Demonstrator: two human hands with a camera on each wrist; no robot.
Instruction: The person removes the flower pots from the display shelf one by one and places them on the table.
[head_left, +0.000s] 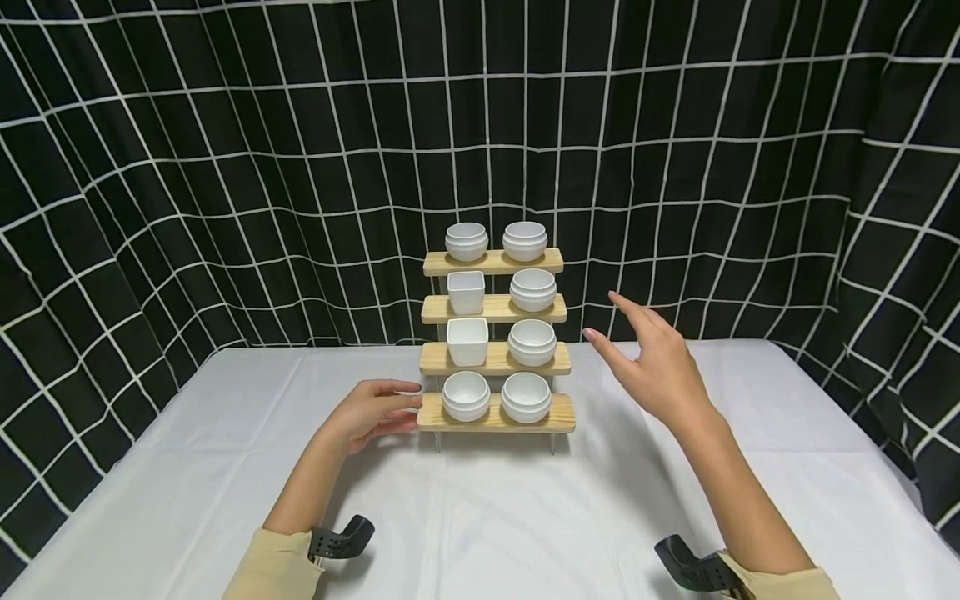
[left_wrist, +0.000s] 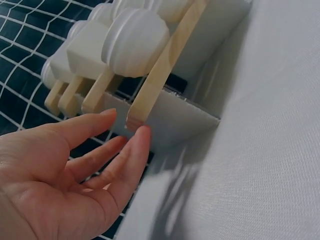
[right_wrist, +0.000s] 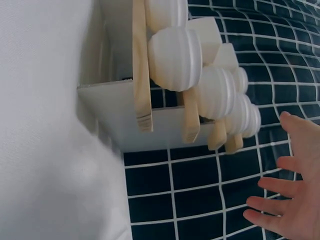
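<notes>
Stand (head_left: 498, 364): on desk (head_left: 480, 517), curtain (head_left: 517, 108) behind it and at both sides
Top step (head_left: 496, 262): rearmost, top-left bowl (head_left: 467, 242) beside top-right bowl (head_left: 525, 242)
Second step (head_left: 498, 307): below and before top step, upper cup (head_left: 467, 294) left, second-step bowl (head_left: 533, 292) right
Third step (head_left: 498, 354): below and before second, lower cup (head_left: 467, 343) left, third-step bowl (head_left: 532, 344) right
Bottom step (head_left: 496, 422): foremost, bottom-left bowl (head_left: 467, 398) beside bottom-right bowl (head_left: 526, 399)
Left hand (head_left: 378, 414): at left end of bottom step, contact unclear
Right hand (head_left: 657, 360): right of stand, apart from it
Left wrist device (head_left: 342, 539): on left wrist, before and left of stand
Right wrist device (head_left: 696, 567): on right wrist, before and right of stand
</notes>
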